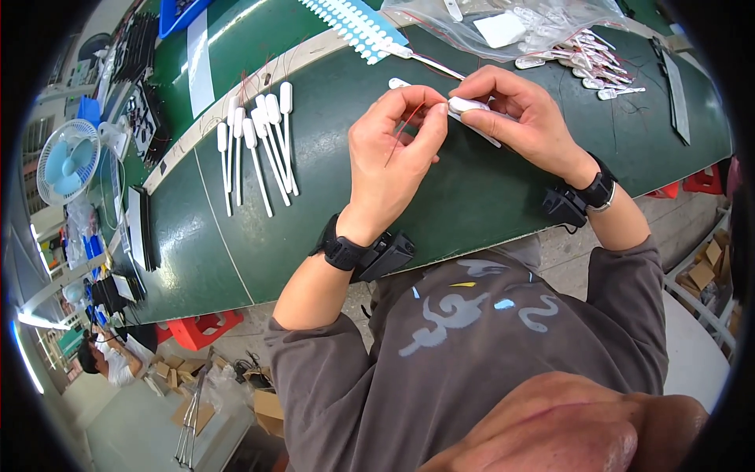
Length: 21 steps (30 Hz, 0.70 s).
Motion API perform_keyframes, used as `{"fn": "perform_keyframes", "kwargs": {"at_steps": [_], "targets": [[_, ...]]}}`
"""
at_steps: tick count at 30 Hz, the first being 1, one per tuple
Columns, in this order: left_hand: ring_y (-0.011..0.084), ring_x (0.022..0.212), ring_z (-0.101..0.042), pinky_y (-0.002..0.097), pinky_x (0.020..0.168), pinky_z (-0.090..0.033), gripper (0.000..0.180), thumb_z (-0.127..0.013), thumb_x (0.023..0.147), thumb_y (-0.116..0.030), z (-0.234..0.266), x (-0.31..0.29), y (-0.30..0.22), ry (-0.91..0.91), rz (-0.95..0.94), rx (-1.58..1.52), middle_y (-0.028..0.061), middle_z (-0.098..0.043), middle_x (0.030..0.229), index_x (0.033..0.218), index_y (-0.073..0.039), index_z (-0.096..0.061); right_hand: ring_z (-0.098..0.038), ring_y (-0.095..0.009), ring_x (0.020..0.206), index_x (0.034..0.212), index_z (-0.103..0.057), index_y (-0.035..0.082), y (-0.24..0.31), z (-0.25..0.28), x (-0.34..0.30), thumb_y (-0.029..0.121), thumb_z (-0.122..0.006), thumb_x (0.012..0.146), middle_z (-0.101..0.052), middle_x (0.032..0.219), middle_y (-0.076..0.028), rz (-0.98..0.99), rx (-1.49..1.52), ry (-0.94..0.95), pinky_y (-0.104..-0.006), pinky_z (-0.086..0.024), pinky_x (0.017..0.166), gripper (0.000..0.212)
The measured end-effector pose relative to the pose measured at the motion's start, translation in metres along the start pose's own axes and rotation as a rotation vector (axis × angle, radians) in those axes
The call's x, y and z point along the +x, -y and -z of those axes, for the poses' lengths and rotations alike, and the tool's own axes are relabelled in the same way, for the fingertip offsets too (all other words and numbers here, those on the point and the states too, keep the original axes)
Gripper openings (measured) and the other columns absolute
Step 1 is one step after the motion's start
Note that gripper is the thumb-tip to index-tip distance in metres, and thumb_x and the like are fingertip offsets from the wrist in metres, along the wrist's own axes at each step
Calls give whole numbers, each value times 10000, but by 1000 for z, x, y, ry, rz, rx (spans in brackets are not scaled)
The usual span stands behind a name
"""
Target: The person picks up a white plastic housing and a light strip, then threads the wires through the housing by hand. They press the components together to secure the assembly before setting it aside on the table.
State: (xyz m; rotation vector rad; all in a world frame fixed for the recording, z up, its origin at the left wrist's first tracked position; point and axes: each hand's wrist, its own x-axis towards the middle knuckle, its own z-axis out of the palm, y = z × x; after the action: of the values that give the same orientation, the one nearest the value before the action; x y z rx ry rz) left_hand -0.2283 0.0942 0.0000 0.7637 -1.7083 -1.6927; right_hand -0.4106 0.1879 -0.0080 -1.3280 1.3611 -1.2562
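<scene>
Over the green table (330, 169), my left hand (385, 157) pinches with thumb and forefinger, and a thin red wire (399, 132) trails down across it. My right hand (531, 118) grips a white paddle-shaped plastic piece (469, 105) with a thin stem, its rounded end meeting my left fingertips. What lies right between the fingertips is too small to make out. Just beyond my hands rest other white stemmed pieces, one (399, 52) touching a light-blue sheet of white stickers (346, 23).
White long-stemmed pieces (285, 99) lie in a row at left, thin wires behind them. A clear plastic bag (472, 35) and a pile of similar pieces (590, 59) sit at the back right. A fan (69, 161) and another person (118, 358) are far left; a red stool (200, 330) stands below the edge.
</scene>
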Motion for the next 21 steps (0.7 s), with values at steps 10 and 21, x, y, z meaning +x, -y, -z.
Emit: {"fn": "perform_keyframes", "kwargs": {"at_steps": [10,21], "targets": [[71,712,-628,218,529,-527,125,-674,900,-74,-2,-1,2,-25,-23,46,47,-665,881,995,8,-675,-541,-36,871,1149,-610,-1,0,0,-1,77,-642,959,-582,1085,-10,13,-4,-5,-185,-454,687,208],[81,753,-630,217,538,-518,112,-680,886,-59,-3,-2,7,-15,-60,71,43,-676,889,981,0,-682,-545,-27,873,1177,-613,-4,-1,0,-2,84,-641,960,-592,1072,0,21,-69,-27,-181,-453,690,236]]}}
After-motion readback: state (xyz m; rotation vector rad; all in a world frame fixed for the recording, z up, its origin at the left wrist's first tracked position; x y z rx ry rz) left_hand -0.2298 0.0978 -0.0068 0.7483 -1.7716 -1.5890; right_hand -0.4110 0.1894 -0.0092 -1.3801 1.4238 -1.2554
